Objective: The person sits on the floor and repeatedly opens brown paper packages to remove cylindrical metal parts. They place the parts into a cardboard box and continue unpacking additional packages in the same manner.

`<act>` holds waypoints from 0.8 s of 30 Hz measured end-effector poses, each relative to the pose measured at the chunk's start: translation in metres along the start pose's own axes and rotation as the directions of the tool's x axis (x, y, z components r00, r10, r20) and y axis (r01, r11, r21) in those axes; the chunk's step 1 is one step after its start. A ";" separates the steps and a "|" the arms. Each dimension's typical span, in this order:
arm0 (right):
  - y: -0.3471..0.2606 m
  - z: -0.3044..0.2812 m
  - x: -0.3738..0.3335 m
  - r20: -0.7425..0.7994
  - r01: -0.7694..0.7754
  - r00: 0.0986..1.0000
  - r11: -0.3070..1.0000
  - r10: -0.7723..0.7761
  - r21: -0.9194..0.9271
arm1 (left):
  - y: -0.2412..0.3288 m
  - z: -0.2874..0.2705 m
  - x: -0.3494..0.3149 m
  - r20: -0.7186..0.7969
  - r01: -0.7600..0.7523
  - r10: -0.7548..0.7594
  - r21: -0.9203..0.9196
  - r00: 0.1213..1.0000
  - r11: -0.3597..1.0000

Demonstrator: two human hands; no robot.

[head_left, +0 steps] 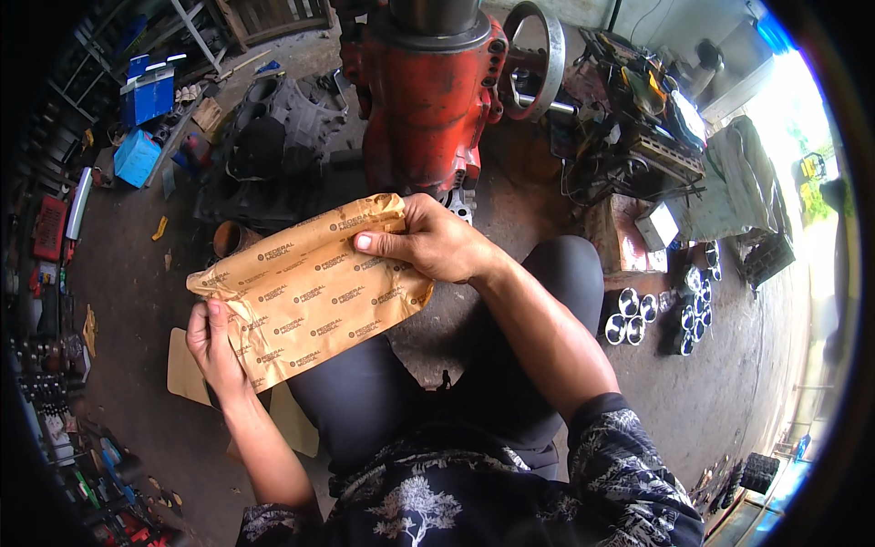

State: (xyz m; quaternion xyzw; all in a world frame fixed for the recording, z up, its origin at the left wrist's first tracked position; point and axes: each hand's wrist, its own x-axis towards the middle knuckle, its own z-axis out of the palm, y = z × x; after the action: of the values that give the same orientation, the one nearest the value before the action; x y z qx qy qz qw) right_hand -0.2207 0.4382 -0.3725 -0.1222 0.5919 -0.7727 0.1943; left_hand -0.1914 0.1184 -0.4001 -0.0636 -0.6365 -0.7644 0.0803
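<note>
A flat package wrapped in printed brown paper [314, 296] is held out in front of me, tilted up toward the right. My left hand [217, 351] grips its lower left corner, thumb on top. At the upper right end my right hand [437, 242] pinches it, thumb laid across the paper and fingers behind. The wrapper is creased along its edges, and its contents are hidden. Below the left hand, partly covered, lies an opened cardboard piece [190, 369].
A large red machine [424, 100] with a handwheel [536, 62] stands ahead. Left of it sits a grey engine block [287, 123]. Several shiny metal rings or cylinders [629, 314] stand on the floor at right, near a cluttered bench [638, 137]. Tools [55, 228] line the left side.
</note>
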 end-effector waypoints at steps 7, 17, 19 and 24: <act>0.005 0.000 0.005 -0.013 0.026 1.000 0.993 -0.024 0.116 | -0.013 -0.012 -0.004 -0.041 -0.120 0.123 0.052 0.992 0.991; 0.009 0.010 0.010 -0.067 0.101 0.994 0.963 -0.087 0.250 | 0.003 0.033 -0.005 -0.341 -0.036 0.002 -0.093 0.940 0.995; 0.008 0.010 0.010 -0.107 0.143 0.986 0.976 -0.126 0.164 | 0.003 0.036 0.000 -0.385 -0.072 0.178 0.273 0.905 0.959; 0.002 0.010 0.008 -0.176 0.231 0.953 0.968 -0.246 -0.102 | 0.000 0.039 0.002 -0.386 -0.201 0.364 0.401 0.848 0.894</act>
State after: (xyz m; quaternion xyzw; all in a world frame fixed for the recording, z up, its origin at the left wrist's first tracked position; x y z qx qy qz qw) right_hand -0.2231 0.4255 -0.3721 -0.1275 0.6188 -0.7742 0.0380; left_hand -0.1936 0.1565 -0.3926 0.0362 -0.7076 -0.6133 0.3490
